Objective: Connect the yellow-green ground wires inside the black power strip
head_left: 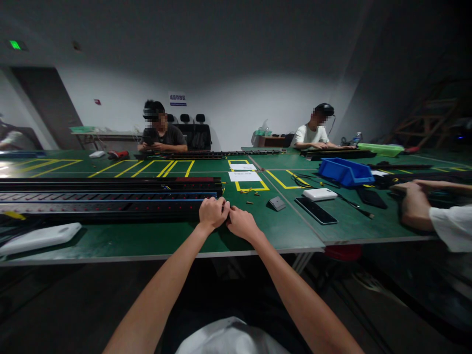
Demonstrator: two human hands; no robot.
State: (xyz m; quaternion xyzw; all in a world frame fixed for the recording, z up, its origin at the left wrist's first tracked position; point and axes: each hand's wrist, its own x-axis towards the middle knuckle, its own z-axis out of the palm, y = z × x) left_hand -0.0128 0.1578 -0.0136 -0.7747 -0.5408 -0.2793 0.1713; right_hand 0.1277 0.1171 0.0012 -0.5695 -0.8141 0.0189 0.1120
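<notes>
My left hand (213, 214) is closed, its fingers curled at the right end of a long black rail assembly (177, 212). Right beside it, my right hand (241, 221) is closed too, with its fingertips meeting the left hand's. Whatever lies between the fingers is hidden by the hands. The rail assembly stretches to the left edge of the view and carries a row of small red marks. Several small screws (250, 202) and a small grey block (276, 203) lie on the green table beyond my right hand.
To the right lie a black phone (315, 210), a white power bank (320, 194), a cable and a blue bin (345, 171). Another white power bank (42, 238) is at front left. White paper labels (244, 176) sit behind the screws. A co-worker's hands (416, 201) are at right; two people sit opposite.
</notes>
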